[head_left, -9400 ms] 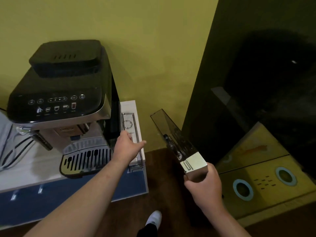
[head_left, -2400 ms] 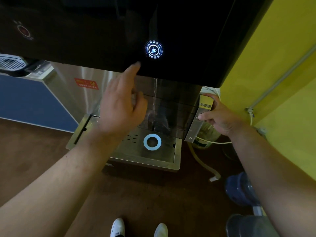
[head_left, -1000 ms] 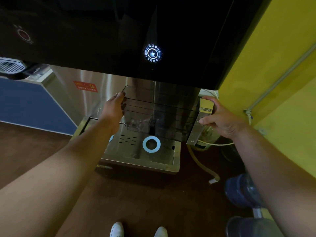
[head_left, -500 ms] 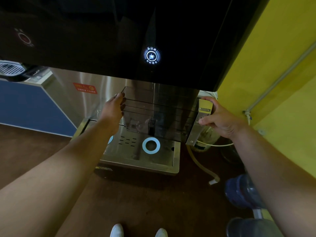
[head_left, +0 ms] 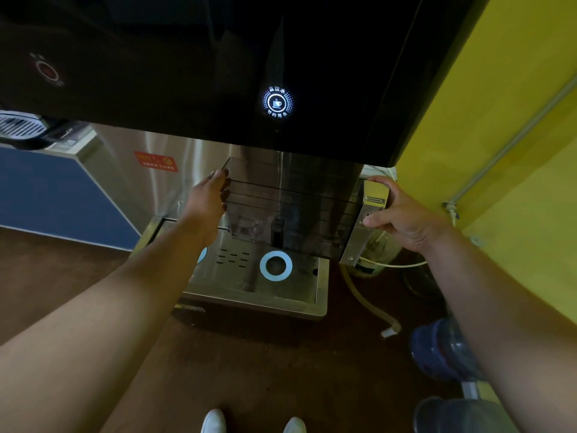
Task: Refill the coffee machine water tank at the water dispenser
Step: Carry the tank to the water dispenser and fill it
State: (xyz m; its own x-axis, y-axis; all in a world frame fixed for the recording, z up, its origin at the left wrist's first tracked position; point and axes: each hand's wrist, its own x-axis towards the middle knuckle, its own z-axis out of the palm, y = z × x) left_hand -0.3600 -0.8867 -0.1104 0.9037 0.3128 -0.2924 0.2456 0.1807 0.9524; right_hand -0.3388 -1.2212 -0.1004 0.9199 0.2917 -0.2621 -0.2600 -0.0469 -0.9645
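Water tank (head_left: 287,210) grasped by left hand (head_left: 207,201) and right hand (head_left: 396,210) under dispenser (head_left: 218,73).

Clear, ribbed water tank (head_left: 290,210) upright under black water dispenser (head_left: 218,64), above its steel tray (head_left: 318,295).

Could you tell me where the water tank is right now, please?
The tank is centre frame under the dispenser, above the drip tray, held between left hand and right hand.
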